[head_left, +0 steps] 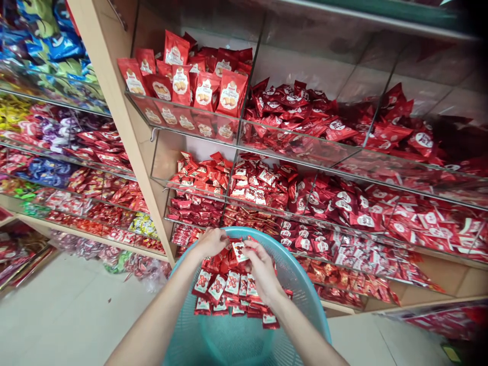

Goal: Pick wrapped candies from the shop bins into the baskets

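Note:
A teal plastic basket [322, 310] with mesh sides stands below me. Inside it, small red-and-white candy packets [217, 287] lie in overlapping rows toward the far side. My right hand [265, 269] pinches one candy packet [239, 251] between thumb and fingers, its white face turned up. At the basket's far rim is my left hand [211, 243], fingers bent and drawn together near that same packet. Whatever its fingertips may hold is hidden.
Beyond the basket rises a wooden shelf unit [152, 223] with clear-fronted tiers. Upright red biscuit packets [230, 94] fill the upper left bin; dark red packets [293, 101] lie beside them. Left of the post are colourful sweets [57, 170]. Bagged goods [147, 269] rest on the tiled floor [72, 315].

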Available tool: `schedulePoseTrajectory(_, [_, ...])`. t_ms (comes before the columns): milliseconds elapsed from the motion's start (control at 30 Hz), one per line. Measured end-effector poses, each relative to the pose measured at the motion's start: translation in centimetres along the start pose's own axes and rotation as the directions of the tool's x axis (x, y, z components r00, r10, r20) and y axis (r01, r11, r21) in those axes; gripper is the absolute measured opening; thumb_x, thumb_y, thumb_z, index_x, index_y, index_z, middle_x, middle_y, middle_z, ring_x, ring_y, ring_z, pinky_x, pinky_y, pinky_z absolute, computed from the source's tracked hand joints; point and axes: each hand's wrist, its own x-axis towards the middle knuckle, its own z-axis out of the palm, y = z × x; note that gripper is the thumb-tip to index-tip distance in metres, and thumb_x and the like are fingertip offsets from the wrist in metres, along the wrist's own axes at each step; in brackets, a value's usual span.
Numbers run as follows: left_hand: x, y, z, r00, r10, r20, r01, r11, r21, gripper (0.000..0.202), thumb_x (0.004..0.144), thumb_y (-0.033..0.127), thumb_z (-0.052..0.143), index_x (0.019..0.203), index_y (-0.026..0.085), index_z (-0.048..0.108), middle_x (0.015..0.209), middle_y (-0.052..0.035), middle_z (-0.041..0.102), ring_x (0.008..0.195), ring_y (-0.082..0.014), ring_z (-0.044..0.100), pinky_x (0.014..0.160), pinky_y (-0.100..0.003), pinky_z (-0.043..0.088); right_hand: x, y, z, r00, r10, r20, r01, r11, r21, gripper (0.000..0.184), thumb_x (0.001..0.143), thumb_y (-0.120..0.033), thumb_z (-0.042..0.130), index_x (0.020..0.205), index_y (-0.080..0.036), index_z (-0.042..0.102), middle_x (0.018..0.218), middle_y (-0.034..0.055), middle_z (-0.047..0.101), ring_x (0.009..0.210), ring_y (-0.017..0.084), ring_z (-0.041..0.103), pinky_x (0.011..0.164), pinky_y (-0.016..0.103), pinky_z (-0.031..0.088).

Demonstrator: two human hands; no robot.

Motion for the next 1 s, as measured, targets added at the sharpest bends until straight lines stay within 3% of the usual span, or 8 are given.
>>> schedulePoseTrajectory(100, [-0.1, 0.1, -0.2, 0.999, 0.028, -0.018, -0.028, 0.999, 0.015, 0.026, 0.081, 0.036, 0.046, 0.077, 0.023, 0.067, 0.082, -0.0042, 0.069, 0.085, -0.021, 0.061, 0.068, -0.026, 0.042, 0.5, 1.4, -0.4, 0.997, 0.056, 0.046, -0.056, 0.998, -0.01, 0.034, 0.065, -0.032, 0.068, 0.096, -0.02, 0.057, 0.073, -0.0037, 0.055, 0.06, 0.009, 0.049, 0.053, 0.021, 0.04])
schedulePoseTrajectory(300, [-0.3, 0.3, -0.4, 0.999, 0.029, -0.029, -0.029, 1.0, 0.001, 0.035, 0.081, 0.048, 0.044, 0.076, 0.022, 0.068, 0.079, -0.0035, 0.069, 0.084, -0.0207, 0.062, 0.067, -0.026, 0.042, -0.1, 2.7, -0.2, 0.965, 0.092, 0.247, -0.056, 0.987, -0.149, 0.057, 0.068, -0.032, 0.066, 0.116, -0.026, 0.037, 0.064, -0.0098, 0.048, 0.051, 0.01, 0.051, 0.054, 0.026, 0.046])
schedulePoseTrajectory(433, [-0.2, 0.4, -0.5, 0.999, 0.032, -0.03, -0.032, 0.999, 0.024, 0.035, 0.081, 0.048, 0.044, 0.077, 0.022, 0.068, 0.08, -0.0042, 0.069, 0.085, -0.0211, 0.062, 0.068, -0.026, 0.042, -0.3, 4.1, -0.2, 0.947, 0.099, 0.307, 0.017, 0.935, -0.353, 0.046, 0.073, -0.03, 0.059, 0.113, -0.024, 0.038, 0.062, -0.0089, 0.049, 0.048, 0.01, 0.047, 0.049, 0.024, 0.041])
schedulePoseTrajectory(633, [-0.3, 0.6, -0.7, 0.999, 0.03, -0.017, -0.029, 0.999, 0.022, 0.035, 0.081, 0.048, 0.044, 0.079, 0.023, 0.069, 0.081, -0.0041, 0.069, 0.085, -0.0213, 0.061, 0.069, -0.027, 0.042, 0.1, 6.0, -0.3, 0.953, -0.056, 0.298, 0.211, 0.828, -0.519, 0.021, 0.074, -0.026, 0.054, 0.094, -0.021, 0.049, 0.053, -0.0092, 0.043, 0.05, 0.01, 0.046, 0.05, 0.022, 0.036])
schedulePoseTrajectory(833, [-0.2, 0.5, -0.4, 0.999, 0.043, -0.027, -0.042, 0.998, 0.041, 0.035, 0.081, 0.049, 0.044, 0.077, 0.023, 0.068, 0.082, -0.004, 0.069, 0.091, -0.0234, 0.06, 0.075, -0.03, 0.043, -0.5, 6.4, 0.8, 0.949, 0.057, 0.309, 0.115, 0.853, -0.509, 0.019, 0.077, -0.033, 0.051, 0.09, -0.022, 0.044, 0.059, -0.0092, 0.043, 0.04, 0.012, 0.054, 0.036, 0.022, 0.037])
schedulePoseTrajectory(1000, [-0.1, 0.4, -0.2, 0.999, 0.045, -0.026, -0.044, 0.998, 0.044, 0.034, 0.08, 0.049, 0.046, 0.078, 0.024, 0.068, 0.086, -0.0044, 0.07, 0.097, -0.0246, 0.058, 0.08, -0.033, 0.043, -1.0, 6.9, 1.3, 0.945, 0.109, 0.307, 0.112, 0.777, -0.62, 0.019, 0.08, -0.029, 0.048, 0.096, -0.022, 0.042, 0.052, -0.0104, 0.042, 0.036, 0.015, 0.055, 0.029, 0.02, 0.033])
